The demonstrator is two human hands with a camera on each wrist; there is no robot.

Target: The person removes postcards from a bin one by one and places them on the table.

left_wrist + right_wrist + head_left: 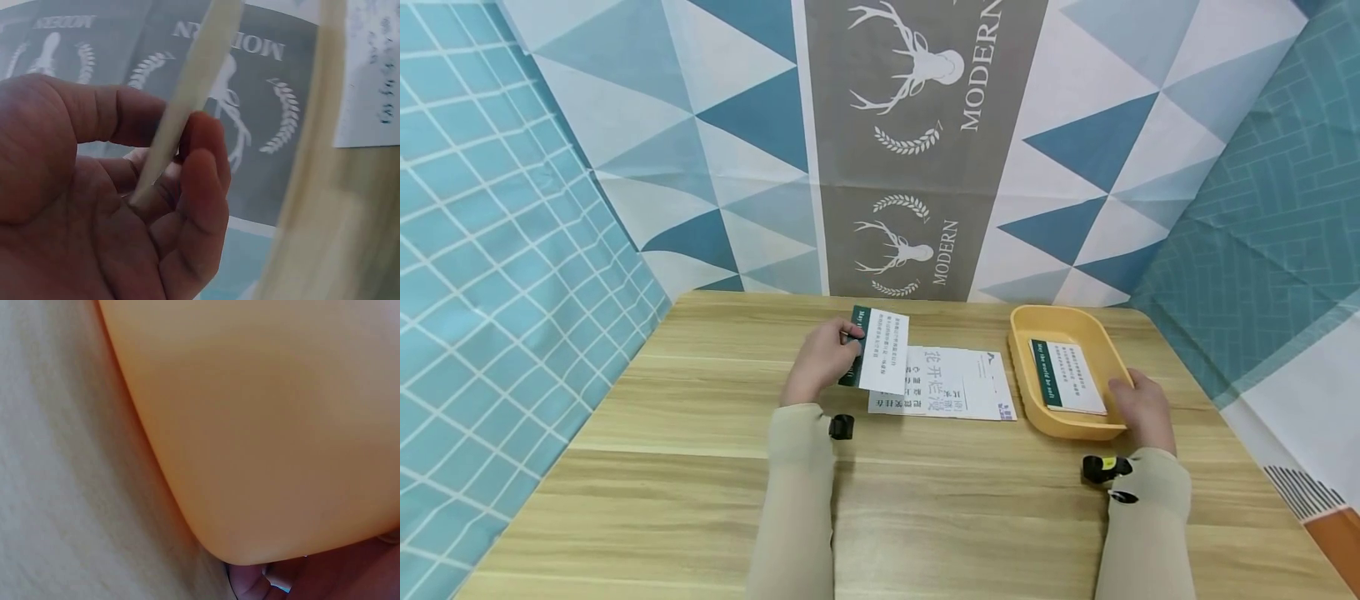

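My left hand (822,357) pinches a green-and-white printed card (884,350) between thumb and fingers, raised over the left end of some white printed cards (970,385). In the left wrist view the held card (181,106) appears nearly edge-on, with the left hand's (119,187) fingers curled about it. At the right, my right hand (1144,408) grips the near right side of a yellow plastic tray (1051,423). Inside that tray lies a similar green-and-white card (1071,377). The tray's wall (262,444) fills most of the right wrist view, hiding most of the fingers.
The wooden table (685,483) carries the cards and the tray. A patterned wall covering (917,167) with deer heads and triangles rises behind its far edge. Blue tiled sheeting (490,250) stands along the left. Small black devices (842,427) sit at both wrists.
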